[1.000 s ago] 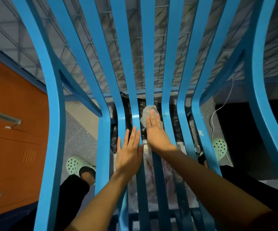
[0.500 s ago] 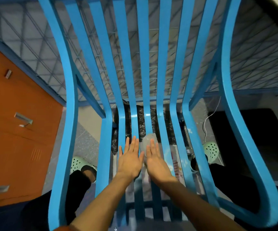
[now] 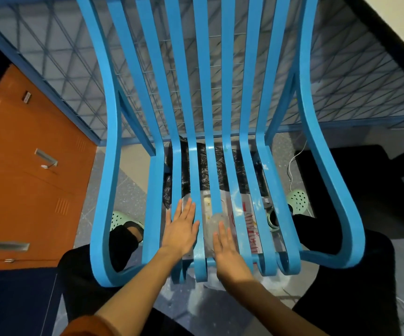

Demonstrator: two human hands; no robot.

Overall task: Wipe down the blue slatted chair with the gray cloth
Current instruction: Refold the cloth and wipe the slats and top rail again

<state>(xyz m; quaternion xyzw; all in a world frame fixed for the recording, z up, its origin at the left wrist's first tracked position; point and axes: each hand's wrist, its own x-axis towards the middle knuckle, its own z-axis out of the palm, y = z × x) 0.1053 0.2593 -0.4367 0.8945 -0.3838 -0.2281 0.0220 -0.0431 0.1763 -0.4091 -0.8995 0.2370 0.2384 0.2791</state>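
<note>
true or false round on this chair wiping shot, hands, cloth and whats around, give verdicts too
1. The right hand presses the gray cloth onto a seat slat of the blue chair. True.
2. The left hand grips the cloth. False: it lies flat on the slats beside the cloth, fingers straight.
3. The cabinet beside the chair is green. False: it is orange.
4. A black plastic bag shows between the slats, under the seat. True.
</note>
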